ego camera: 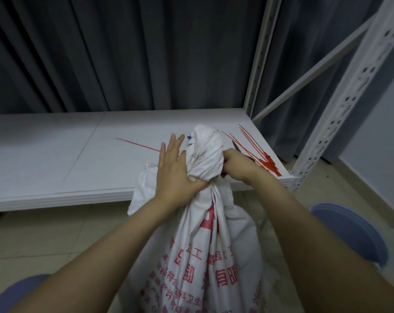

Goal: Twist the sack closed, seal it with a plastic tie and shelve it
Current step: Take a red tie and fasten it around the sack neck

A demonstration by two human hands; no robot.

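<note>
Standing before a white shelf (56,159) and grey curtain (123,53), the sack (205,159) has its twisted neck gripped by right hand (235,162), left hand (175,170) flat-open against it.

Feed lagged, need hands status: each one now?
Left hand: open, palm pressed against the sack neck.
Right hand: closed, gripping the twisted neck.

White sack with its neck twisted, red plastic ties lying on the shelf board.

The sack (205,251) is white woven cloth printed with red characters; it stands upright on the floor against the front edge of the white shelf (56,159), its neck wrung into a tight rope and the loose mouth bunched into a knob above — no tie around it. A bundle of red ties (262,158) lies at the shelf's right front corner, heads toward the edge; a single red tie (137,144) lies apart, left of the sack's top.
</note>
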